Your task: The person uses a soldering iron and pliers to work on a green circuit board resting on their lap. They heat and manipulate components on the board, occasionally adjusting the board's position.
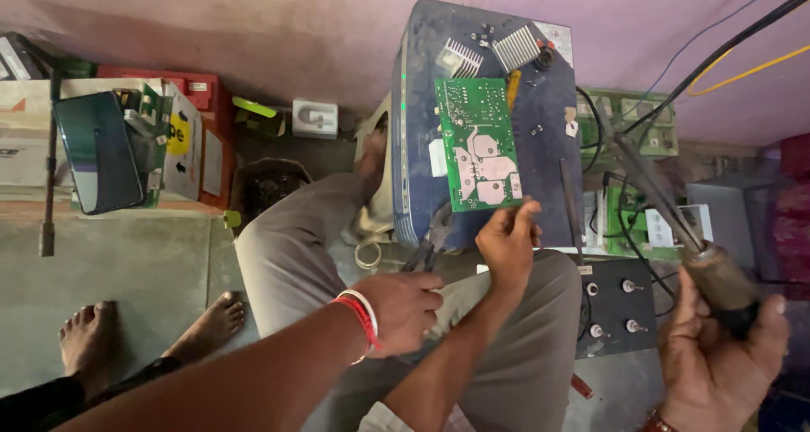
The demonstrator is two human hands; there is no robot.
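Hands with tools near a green board

Left hand (396,310) clenched on a dark tool (419,259), over a grey-trousered lap. Right hand (717,356) wrapped tight round a soldering iron (713,276), low on the right. Green board (478,143) lying on a blue box (548,145), its bottom corner pinched by another person's hand (506,242).
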